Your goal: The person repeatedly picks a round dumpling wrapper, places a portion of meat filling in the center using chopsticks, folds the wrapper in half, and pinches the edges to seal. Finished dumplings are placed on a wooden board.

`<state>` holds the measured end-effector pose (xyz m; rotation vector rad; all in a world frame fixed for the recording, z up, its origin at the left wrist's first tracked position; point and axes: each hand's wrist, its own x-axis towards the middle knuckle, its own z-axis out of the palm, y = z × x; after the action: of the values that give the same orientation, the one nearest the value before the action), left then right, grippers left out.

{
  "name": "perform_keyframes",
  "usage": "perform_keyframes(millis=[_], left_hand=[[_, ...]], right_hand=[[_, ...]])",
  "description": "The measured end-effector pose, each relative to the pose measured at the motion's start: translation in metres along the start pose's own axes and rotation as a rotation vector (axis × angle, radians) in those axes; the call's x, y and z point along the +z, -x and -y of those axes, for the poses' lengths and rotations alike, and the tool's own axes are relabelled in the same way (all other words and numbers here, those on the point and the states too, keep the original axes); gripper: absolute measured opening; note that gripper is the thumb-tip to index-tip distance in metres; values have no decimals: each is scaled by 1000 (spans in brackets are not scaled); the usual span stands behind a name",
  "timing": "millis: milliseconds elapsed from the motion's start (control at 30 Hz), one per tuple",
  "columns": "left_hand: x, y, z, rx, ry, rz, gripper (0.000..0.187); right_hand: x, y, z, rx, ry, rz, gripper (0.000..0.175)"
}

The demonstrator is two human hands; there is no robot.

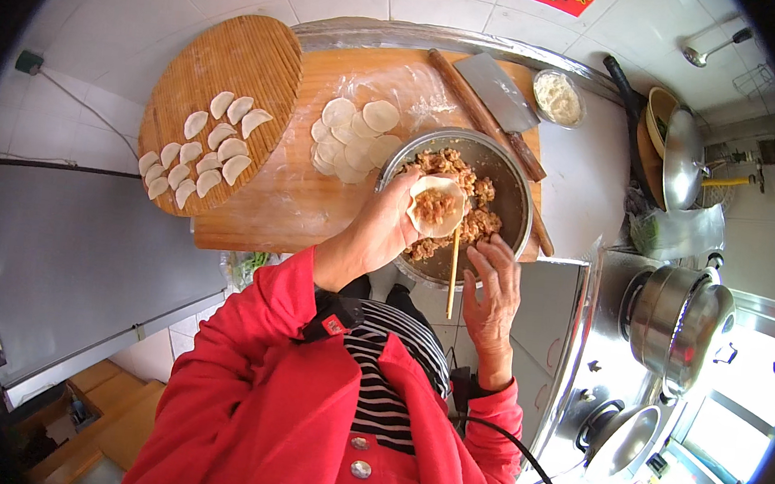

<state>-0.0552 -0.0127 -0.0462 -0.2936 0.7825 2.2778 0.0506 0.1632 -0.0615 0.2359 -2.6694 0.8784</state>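
Observation:
My left hand cups a round dumpling wrapper with a mound of minced filling on it, held above a metal bowl. Clumps of the same filling lie in the bowl. My right hand is over the bowl's near right rim, fingers a little apart and holding nothing that I can see. Chopsticks stick out over the near rim, left of those fingers; their far ends are hidden by the wrapper. Flat wrappers overlap in a pile on the wooden board, left of the bowl.
Several folded dumplings sit on a round slatted tray. Behind the bowl lie a rolling pin and a cleaver, beside a bowl of flour. A steel pot and a wok stand on the stove at right.

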Motion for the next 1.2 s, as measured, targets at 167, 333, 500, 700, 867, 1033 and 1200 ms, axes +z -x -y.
perform_keyframes(millis=[167,333,500,700,867,1033,1200], left_hand=[[23,21,2,-57,26,84,45],[32,35,-2,-61,-126,196,49],[37,50,-3,22,-515,206,50],[41,52,-3,143,-597,148,46],[42,48,0,339,-463,150,45],[44,46,5,355,-445,172,44],[46,46,8,339,-461,161,46]], right_hand=[[-11,-32,29,-155,-33,-146,32],[-17,-45,37,-100,-194,-186,25],[-14,-56,39,23,-525,-207,19],[-13,-53,49,159,-806,-253,33],[-9,-41,57,431,-1168,-270,29],[-4,-38,58,541,-1232,-340,14],[-5,-37,57,547,-1216,-348,9]])
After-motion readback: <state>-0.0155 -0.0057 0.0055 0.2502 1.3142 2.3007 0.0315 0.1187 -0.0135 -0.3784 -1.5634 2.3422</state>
